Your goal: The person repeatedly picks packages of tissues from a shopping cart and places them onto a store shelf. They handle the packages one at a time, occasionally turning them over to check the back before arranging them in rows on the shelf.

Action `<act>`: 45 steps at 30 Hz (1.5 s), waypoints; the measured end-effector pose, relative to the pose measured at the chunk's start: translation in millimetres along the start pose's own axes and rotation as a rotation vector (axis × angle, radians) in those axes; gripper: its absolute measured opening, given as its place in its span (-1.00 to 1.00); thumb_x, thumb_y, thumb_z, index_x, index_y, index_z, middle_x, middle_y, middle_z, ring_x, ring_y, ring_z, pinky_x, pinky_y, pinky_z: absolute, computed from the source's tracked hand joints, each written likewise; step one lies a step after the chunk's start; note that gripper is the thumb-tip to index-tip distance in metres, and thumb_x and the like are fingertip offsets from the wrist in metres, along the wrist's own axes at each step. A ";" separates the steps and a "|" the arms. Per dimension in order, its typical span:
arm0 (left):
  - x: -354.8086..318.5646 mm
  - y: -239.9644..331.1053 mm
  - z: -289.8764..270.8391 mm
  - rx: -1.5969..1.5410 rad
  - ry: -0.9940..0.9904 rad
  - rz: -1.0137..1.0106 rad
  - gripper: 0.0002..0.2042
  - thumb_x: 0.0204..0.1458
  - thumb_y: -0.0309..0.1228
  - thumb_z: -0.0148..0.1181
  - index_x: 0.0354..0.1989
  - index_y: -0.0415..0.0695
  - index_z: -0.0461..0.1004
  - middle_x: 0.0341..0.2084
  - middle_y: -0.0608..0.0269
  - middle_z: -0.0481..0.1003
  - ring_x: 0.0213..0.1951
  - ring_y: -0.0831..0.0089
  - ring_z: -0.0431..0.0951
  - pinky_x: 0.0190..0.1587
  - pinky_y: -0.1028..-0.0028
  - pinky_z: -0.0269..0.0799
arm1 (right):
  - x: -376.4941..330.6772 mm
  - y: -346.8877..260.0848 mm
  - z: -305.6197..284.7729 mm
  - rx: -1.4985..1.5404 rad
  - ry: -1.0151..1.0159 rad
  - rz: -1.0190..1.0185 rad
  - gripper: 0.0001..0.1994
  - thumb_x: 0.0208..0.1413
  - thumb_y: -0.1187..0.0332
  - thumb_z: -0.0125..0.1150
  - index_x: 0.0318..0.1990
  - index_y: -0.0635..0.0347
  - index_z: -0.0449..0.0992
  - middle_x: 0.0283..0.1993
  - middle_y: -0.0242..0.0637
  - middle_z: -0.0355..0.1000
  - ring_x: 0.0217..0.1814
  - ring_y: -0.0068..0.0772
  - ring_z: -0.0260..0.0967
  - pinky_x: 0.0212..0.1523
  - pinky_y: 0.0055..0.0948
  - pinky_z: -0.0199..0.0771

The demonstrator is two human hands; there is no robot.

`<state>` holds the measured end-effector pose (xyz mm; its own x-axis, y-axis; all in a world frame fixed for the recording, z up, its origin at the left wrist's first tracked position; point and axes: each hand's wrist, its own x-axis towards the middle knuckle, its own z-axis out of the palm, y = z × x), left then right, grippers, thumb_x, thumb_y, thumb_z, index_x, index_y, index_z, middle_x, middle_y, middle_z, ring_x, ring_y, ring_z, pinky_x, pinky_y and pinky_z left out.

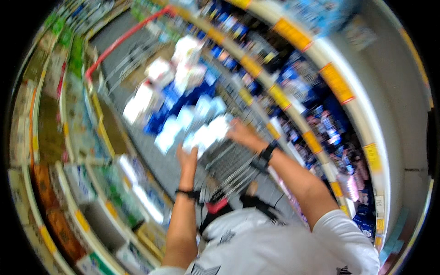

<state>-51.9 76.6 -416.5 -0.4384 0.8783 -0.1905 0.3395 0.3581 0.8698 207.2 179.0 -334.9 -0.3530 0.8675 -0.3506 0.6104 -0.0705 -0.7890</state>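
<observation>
A white and light-blue plastic-wrapped pack of rounded bundles (208, 135) is held between my two hands, smeared by motion; its contents cannot be told. My left hand (187, 158) grips its near left end, thumb toward the pack. At the right end, the fingers of my right hand (242, 135) are bent against it. Just beyond the pack lies a dark-blue package (178, 101). Several white packs (188, 75) with small coloured prints sit farther out. Dark bands circle both my wrists.
Below my hands is a metal wire cart (227, 167). Farther off stands a frame with a red bar (128, 36). Shelves with yellow price tags (337, 82) line the right, holding dark-blue packages. Left shelves (68, 201) hold boxes and green-and-white packs.
</observation>
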 end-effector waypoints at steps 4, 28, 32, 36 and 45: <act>-9.0 72.1 -3.7 -0.105 -0.080 0.112 -0.21 0.08 -0.20 0.27 0.39 -0.42 0.10 0.32 -0.32 0.19 0.34 -0.09 0.22 0.38 0.12 0.09 | -41.9 -94.0 -64.5 0.078 -0.030 -0.200 -0.47 0.21 0.13 0.23 0.20 0.31 0.36 0.10 -0.09 0.48 0.13 -0.26 0.47 0.14 -0.32 0.47; -113.5 276.0 -12.7 -0.496 -0.304 0.272 -0.29 0.22 -0.18 0.22 0.44 -0.25 0.08 0.27 -0.16 0.28 0.28 0.13 0.35 0.29 0.24 0.29 | -113.2 -138.6 -539.9 -0.300 0.939 -0.318 -0.36 0.14 -0.02 0.30 0.28 0.15 0.38 0.04 -0.18 0.49 0.00 -0.27 0.52 -0.17 -0.26 0.66; -125.2 273.0 -10.1 -0.442 -0.307 0.215 -0.31 0.22 -0.23 0.19 0.43 -0.28 0.06 0.27 -0.21 0.27 0.27 0.14 0.35 0.28 0.23 0.30 | -95.3 -131.8 -552.4 -0.315 0.869 -0.286 -0.36 0.14 -0.03 0.30 0.28 0.14 0.37 0.05 -0.18 0.48 0.00 -0.27 0.51 -0.16 -0.26 0.65; -126.5 275.4 0.4 -0.411 -0.323 0.227 -0.33 0.23 -0.23 0.18 0.41 -0.29 0.08 0.25 -0.21 0.29 0.23 0.18 0.39 0.23 0.26 0.36 | -100.9 -127.0 -565.9 -0.330 0.819 -0.251 -0.36 0.14 -0.03 0.30 0.28 0.14 0.37 0.05 -0.18 0.48 0.01 -0.28 0.51 -0.15 -0.26 0.65; -120.9 312.2 29.7 -0.462 -0.386 0.359 -0.38 0.24 -0.24 0.20 0.35 -0.35 0.17 0.21 -0.17 0.36 0.21 0.19 0.44 0.20 0.29 0.39 | -124.8 -126.8 -575.8 -0.324 0.743 -0.218 -0.35 0.14 -0.05 0.29 0.29 0.13 0.37 0.06 -0.19 0.47 0.03 -0.28 0.50 -0.14 -0.27 0.64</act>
<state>131.9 91.6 -135.5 -0.0095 0.9974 0.0713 -0.0184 -0.0715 0.9973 582.2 363.2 99.4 0.0028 0.9520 0.3061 0.7962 0.1830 -0.5766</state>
